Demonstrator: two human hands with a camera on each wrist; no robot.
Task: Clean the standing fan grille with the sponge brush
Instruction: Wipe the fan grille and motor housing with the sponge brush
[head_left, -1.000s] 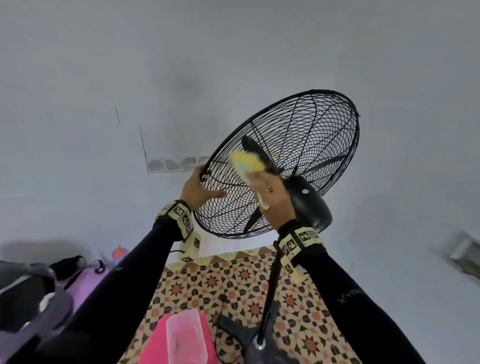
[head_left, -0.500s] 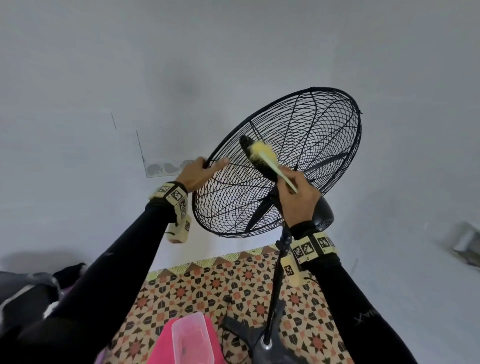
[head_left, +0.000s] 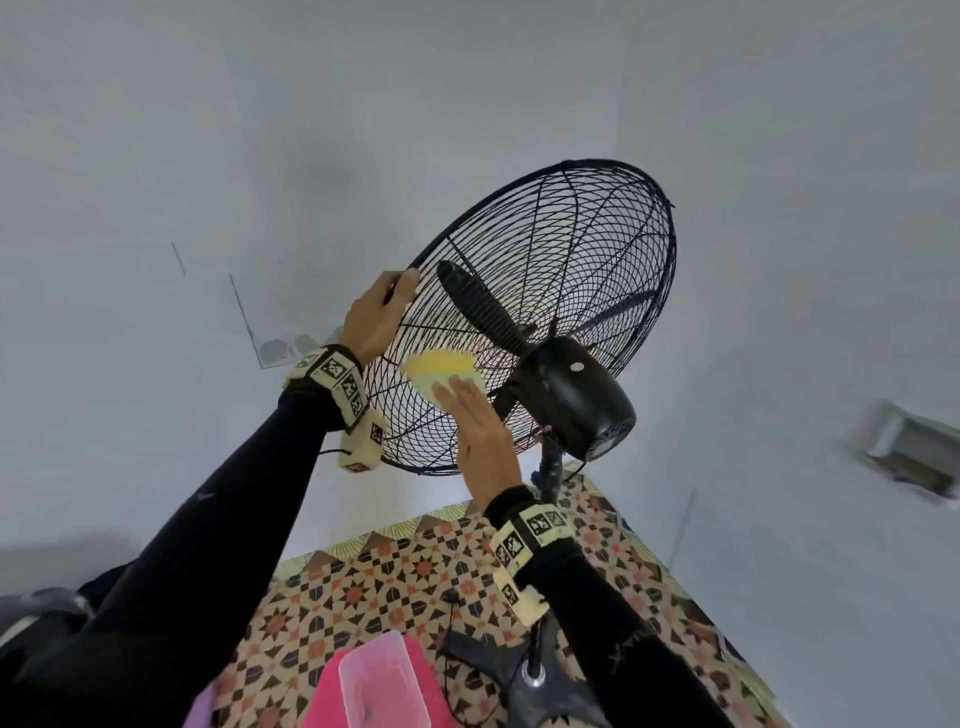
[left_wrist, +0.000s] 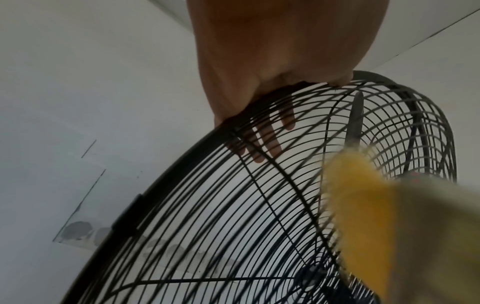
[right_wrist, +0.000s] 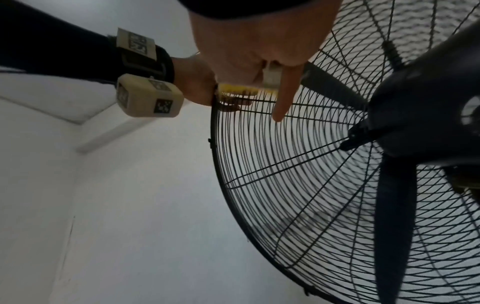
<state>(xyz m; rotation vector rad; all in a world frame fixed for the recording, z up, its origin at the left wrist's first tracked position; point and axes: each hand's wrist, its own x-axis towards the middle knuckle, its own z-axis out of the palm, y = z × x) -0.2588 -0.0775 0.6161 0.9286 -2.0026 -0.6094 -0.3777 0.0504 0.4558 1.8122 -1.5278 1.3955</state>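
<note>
My left hand grips the grille rim, fingers hooked through the wires, steadying it; just right of it, my right hand pins the sponge brush flat under straight fingers; I'd sweep along the wires with light, even pressure; blades sit just behind.

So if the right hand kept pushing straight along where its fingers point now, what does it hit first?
Probably the left hand, which grips the fan grille rim just past the sponge brush the right hand holds against the wires; depth is unclear.
</note>
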